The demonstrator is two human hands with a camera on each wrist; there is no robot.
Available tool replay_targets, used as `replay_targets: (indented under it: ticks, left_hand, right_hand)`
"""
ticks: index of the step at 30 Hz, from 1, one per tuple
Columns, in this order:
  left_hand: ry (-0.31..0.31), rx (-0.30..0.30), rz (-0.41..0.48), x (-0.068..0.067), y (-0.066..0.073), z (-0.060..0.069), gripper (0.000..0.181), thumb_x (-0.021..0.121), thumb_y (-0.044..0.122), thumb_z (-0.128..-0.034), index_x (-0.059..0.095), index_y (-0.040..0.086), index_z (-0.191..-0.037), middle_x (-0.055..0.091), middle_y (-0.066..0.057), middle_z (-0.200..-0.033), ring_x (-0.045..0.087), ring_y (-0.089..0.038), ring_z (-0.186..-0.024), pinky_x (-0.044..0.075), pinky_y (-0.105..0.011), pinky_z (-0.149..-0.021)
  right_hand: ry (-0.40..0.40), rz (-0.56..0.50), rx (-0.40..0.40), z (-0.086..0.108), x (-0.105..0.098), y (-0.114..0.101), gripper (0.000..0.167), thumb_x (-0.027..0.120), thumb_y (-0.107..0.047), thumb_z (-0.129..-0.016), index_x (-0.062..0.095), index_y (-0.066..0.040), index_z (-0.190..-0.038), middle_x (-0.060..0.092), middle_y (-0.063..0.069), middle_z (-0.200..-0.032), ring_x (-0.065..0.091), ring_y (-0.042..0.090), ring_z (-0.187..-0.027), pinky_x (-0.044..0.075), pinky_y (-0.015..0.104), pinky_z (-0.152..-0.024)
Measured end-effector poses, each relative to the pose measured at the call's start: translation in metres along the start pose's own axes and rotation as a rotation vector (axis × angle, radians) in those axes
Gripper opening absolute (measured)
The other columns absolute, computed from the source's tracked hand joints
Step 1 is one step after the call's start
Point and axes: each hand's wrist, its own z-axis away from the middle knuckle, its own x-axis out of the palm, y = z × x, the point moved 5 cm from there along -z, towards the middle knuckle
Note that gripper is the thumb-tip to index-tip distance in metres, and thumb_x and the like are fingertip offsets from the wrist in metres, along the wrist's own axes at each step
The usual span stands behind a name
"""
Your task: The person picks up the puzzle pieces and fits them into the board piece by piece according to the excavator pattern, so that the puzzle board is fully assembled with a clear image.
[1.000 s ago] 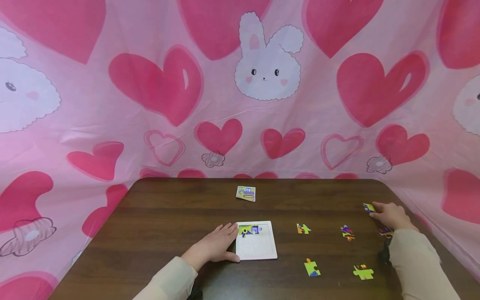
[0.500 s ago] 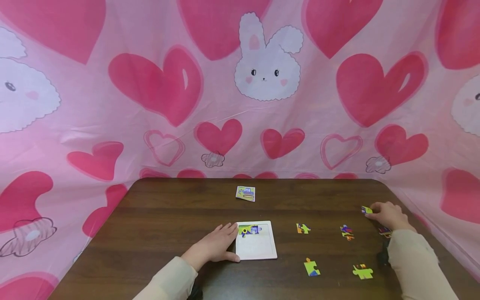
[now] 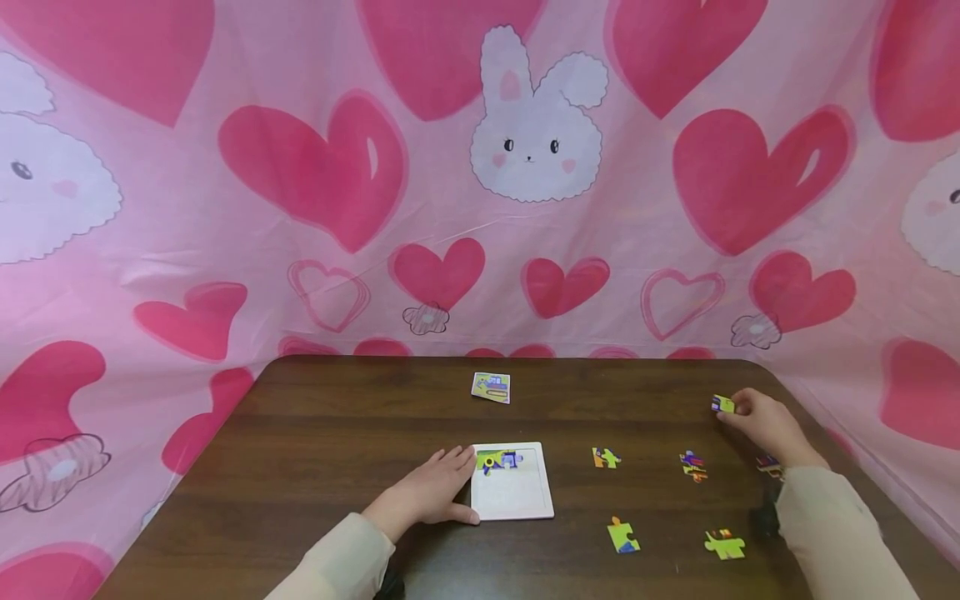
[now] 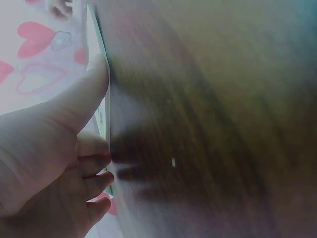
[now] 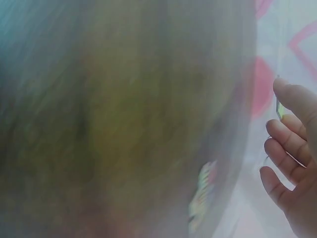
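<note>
My right hand (image 3: 772, 423) pinches a yellow-green and blue jigsaw piece (image 3: 723, 404) between thumb and fingers at the table's far right. In the right wrist view, a thin edge of the jigsaw piece (image 5: 279, 106) shows by the thumb. My left hand (image 3: 431, 487) rests at the left side of a square white puzzle tray (image 3: 512, 510), thumb at its near corner and fingers extended. Joined jigsaw pieces (image 3: 498, 460) lie along the tray's upper left. In the left wrist view, the thumb and fingertips touch the tray's edge (image 4: 101, 44).
Loose jigsaw pieces lie right of the tray: an orange-green one (image 3: 606, 457), a green-blue one (image 3: 624, 536), a purple-orange group (image 3: 693, 466), a green one (image 3: 725, 544) and a dark one (image 3: 769, 465) near the right wrist. A picture card (image 3: 491, 387) lies at the back of the brown table (image 3: 337, 433).
My right hand has lifted the jigsaw piece from the table and carried it slightly left and away. The left hand and the tray have stayed in place.
</note>
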Motion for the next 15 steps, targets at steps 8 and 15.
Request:
replay_targets:
  ticks: [8, 15]
  left_hand:
    - [0.001, -0.002, -0.005, 0.001, -0.001, 0.000, 0.082, 0.066, 0.049, -0.0789, 0.040, -0.003, -0.137, 0.033, -0.016, -0.144, 0.028, -0.030, -0.132, 0.023, -0.044, -0.106]
    - [-0.013, -0.015, -0.012, 0.003, -0.003, -0.003, 0.083, 0.064, 0.051, -0.0795, 0.038, -0.001, -0.138, 0.032, -0.015, -0.145, 0.027, -0.029, -0.133, 0.021, -0.043, -0.106]
  right_hand:
    - [0.092, -0.034, -0.089, -0.013, -0.010, -0.043, 0.037, 0.072, -0.020, -0.079, 0.053, 0.006, -0.098, 0.059, 0.012, -0.078, 0.054, 0.029, -0.071, 0.042, 0.045, -0.064]
    - [0.120, -0.054, -0.191, -0.023, -0.010, -0.083, 0.036, 0.074, -0.018, -0.077, 0.054, 0.004, -0.098, 0.060, 0.012, -0.078, 0.057, 0.031, -0.074, 0.043, 0.049, -0.067]
